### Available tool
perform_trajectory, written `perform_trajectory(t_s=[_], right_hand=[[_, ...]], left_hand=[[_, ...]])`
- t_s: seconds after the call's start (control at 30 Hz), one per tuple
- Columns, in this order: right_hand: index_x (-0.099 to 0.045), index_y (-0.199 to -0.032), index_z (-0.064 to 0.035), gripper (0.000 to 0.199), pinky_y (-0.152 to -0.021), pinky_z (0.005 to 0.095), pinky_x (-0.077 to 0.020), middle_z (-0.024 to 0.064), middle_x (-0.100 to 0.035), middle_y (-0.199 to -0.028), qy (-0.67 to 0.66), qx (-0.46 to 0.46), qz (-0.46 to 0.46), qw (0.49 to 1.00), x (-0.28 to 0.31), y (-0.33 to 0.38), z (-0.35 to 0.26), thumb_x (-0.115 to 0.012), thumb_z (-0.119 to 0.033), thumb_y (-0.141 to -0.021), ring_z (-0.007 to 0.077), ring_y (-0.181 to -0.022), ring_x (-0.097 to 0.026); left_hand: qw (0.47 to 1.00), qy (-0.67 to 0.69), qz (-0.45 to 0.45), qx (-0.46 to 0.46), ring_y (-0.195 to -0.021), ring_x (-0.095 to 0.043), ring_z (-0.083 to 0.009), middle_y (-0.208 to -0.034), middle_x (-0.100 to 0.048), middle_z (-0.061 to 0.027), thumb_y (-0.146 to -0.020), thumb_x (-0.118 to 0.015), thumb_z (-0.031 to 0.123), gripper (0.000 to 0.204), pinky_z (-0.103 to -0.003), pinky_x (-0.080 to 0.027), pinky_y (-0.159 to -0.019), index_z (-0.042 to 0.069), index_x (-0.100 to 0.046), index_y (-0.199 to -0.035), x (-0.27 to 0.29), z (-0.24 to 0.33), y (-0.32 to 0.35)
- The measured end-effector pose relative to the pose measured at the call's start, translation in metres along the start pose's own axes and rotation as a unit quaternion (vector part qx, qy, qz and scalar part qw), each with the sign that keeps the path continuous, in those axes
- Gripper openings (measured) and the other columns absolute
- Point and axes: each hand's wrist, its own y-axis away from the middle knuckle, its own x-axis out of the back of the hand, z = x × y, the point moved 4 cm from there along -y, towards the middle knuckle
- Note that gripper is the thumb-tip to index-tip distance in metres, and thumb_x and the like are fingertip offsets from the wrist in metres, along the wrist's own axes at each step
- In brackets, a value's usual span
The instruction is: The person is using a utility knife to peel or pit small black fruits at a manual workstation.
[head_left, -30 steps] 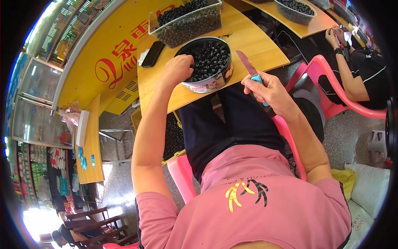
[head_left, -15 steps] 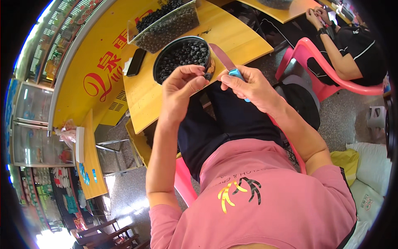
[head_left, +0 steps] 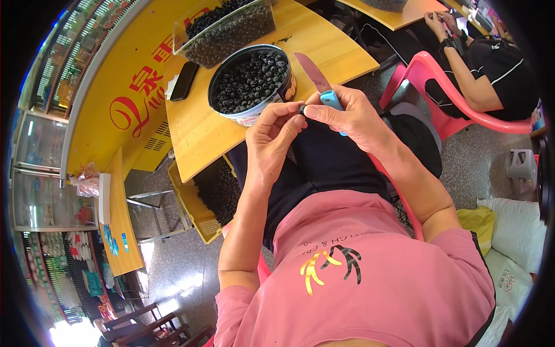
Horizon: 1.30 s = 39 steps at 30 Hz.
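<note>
My left hand (head_left: 270, 137) pinches a small dark round piece (head_left: 302, 109) between thumb and fingertips; its exact kind is unclear. Meeting it from the other side, the thumb of my right hand (head_left: 354, 118) presses at the same piece. My right hand is also wrapped round a knife (head_left: 330, 99) with a light blue handle, its blade pointing up and away to the left. Just beyond my hands stands a round tub (head_left: 247, 120), filled with many similar dark round pieces (head_left: 248, 78).
A clear plastic box (head_left: 183, 45) of dark pieces sits at the far table edge. Left of the tub lies a black phone-like object (head_left: 185, 81). Below the wooden table (head_left: 202, 150), a yellow crate (head_left: 213, 233) holds dark bits. A person (head_left: 471, 87) sits right, on a pink chair (head_left: 462, 103).
My left hand has moved right and down to meet my right hand, bringing the dark piece to the right thumb. More of the tub and the crate now shows.
</note>
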Motion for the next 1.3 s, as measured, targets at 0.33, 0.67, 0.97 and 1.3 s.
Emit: perform_trajectory(t_s=[0.33, 0.67, 0.97, 1.3], right_hand=[[-0.067, -0.092, -0.0055, 0.020, -0.048, 0.0181, -0.0283, -0.0063, -0.053, -0.067, -0.031, -0.036, -0.005, 0.999, 0.004, 0.000, 0.006, -0.070, -0.025, -0.090, 0.0011, -0.056, -0.040], [-0.065, -0.093, -0.0056, 0.021, -0.052, 0.0163, -0.0317, -0.0063, -0.054, -0.072, 0.028, 0.022, 0.007, 0.999, 0.000, -0.002, 0.009, -0.070, -0.026, -0.090, -0.0004, -0.061, -0.043], [-0.064, -0.092, -0.0054, 0.025, -0.049, 0.0171, -0.0291, -0.0067, -0.050, -0.067, 0.014, 0.003, 0.002, 1.000, 0.003, -0.001, 0.009, -0.070, -0.030, -0.090, -0.0001, -0.057, -0.040], [-0.064, -0.097, -0.0029, 0.019, -0.050, 0.0164, -0.0318, -0.0006, -0.059, -0.078, 0.018, -0.014, 0.021, 1.000, 0.000, -0.002, 0.014, -0.065, -0.022, -0.092, 0.0003, -0.057, -0.042]], left_hand=[[0.999, 0.025, 0.044, 0.012, -0.085, -0.063, -0.0134, -0.100, -0.066, -0.0088, -0.092, -0.065, 0.006, 0.026, -0.025, -0.050, -0.077, -0.005, -0.061, -0.115, -0.007, -0.006, 0.007], [0.997, 0.002, 0.068, 0.024, -0.082, -0.063, -0.0124, -0.097, -0.066, -0.0077, -0.091, -0.065, 0.004, 0.023, -0.024, -0.051, -0.076, -0.005, -0.062, -0.112, -0.009, -0.009, 0.009], [0.997, -0.017, 0.073, 0.010, -0.080, -0.064, -0.0124, -0.094, -0.068, -0.0090, -0.091, -0.065, 0.003, 0.021, -0.023, -0.051, -0.075, -0.006, -0.064, -0.109, -0.009, -0.006, 0.010], [0.987, -0.008, 0.156, -0.038, -0.080, -0.063, -0.0123, -0.091, -0.066, -0.0074, -0.089, -0.065, 0.002, 0.019, -0.024, -0.051, -0.074, -0.003, -0.063, -0.108, 0.048, 0.014, 0.023]])
